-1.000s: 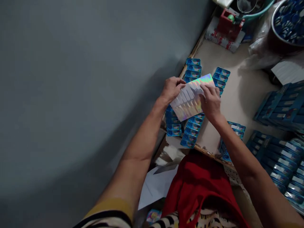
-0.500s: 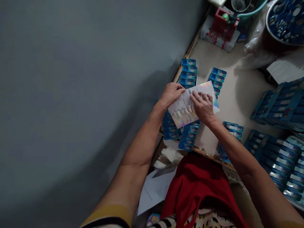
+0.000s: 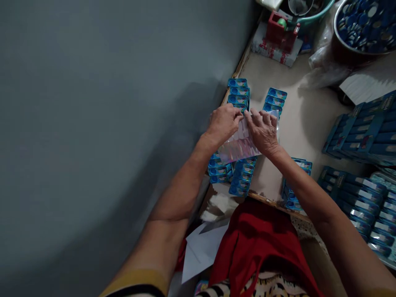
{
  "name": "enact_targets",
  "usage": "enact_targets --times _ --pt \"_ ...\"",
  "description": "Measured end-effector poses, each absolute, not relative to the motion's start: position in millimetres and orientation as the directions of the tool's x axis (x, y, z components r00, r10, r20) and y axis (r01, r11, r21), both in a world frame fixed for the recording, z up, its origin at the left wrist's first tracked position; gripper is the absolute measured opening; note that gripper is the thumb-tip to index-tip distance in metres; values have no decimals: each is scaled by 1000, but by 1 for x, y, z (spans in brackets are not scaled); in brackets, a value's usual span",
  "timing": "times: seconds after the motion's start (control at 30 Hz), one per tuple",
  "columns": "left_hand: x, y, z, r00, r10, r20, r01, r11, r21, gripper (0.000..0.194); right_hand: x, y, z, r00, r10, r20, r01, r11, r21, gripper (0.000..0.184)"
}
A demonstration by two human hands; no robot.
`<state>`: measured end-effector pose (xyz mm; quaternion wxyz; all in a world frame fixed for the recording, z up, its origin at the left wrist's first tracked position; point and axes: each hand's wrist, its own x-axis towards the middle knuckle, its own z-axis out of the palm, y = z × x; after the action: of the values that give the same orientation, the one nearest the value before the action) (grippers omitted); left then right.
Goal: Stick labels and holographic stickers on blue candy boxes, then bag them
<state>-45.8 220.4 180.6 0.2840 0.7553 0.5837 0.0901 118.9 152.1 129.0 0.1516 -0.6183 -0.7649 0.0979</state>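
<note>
A shiny, iridescent sheet of stickers point(image 3: 238, 149), with rows of pale labels, lies tilted over the blue tins. My left hand point(image 3: 225, 123) is closed in a pinch at its upper left edge; whether a loose label is between the fingertips is hidden. My right hand point(image 3: 262, 131) grips the sheet's right part, fingers spread over its top. Small blue flat tins stand in overlapping rows around the sheet: a left row point(image 3: 238, 90), a right row point(image 3: 276, 97) and a near row point(image 3: 243, 177). The sheet and hands hide the middle of these rows.
Blue packs are stacked point(image 3: 365, 128) on the right, with more tins point(image 3: 368, 206) below them. A pot point(image 3: 338, 29) of blue caps, a red tape dispenser point(image 3: 280, 35) and a teal basin point(image 3: 321, 14) stand at the back. The grey wall point(image 3: 108, 103) borders the left.
My left hand has moved right along the sheet's upper edge, close to my right fingertips. The sheet has tilted and now looks pinkish. The whole view has shifted slightly.
</note>
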Motion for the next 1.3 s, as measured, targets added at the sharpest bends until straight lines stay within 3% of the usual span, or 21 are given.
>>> enact_targets --times 0.37,0.57,0.63,0.7,0.8,0.83,0.9,0.97,1.03,1.2,1.3 --pt "-62 223 158 196 952 -235 843 -41 536 11 97 102 126 -154 987 55 913 164 -374 50" --pt "-55 237 179 189 949 -252 897 -63 437 17 100 78 159 60 995 75 884 -19 -468 28" --pt "-49 245 187 207 961 -184 911 -120 395 26 107 64 175 201 980 6 773 -154 -616 20" --pt "-44 243 189 244 969 -32 892 -211 399 39 119 47 188 314 934 -167 523 -317 -791 19" --pt "-35 204 180 203 969 137 749 -244 616 48 143 15 196 305 826 -474 50 -511 -858 32" --pt "-31 182 174 174 981 87 655 -181 734 49 150 4 196 280 793 -541 -69 -546 -835 36" --pt "-23 133 161 208 959 -191 420 89 903 64 163 -17 195 245 740 -626 -223 -586 -780 42" --pt "-13 87 148 380 791 -480 242 415 877 77 173 -38 193 223 698 -680 -284 -621 -731 46" --pt "-4 55 139 494 615 -615 185 617 765 79 179 -57 192 214 665 -716 -288 -657 -696 45" --pt "13 15 127 454 568 -686 246 661 709 48 191 -99 187 252 587 -769 -280 -717 -639 44" --pt "20 -12 122 410 576 -707 265 666 697 39 198 -123 175 373 556 -743 -181 -742 -646 44"
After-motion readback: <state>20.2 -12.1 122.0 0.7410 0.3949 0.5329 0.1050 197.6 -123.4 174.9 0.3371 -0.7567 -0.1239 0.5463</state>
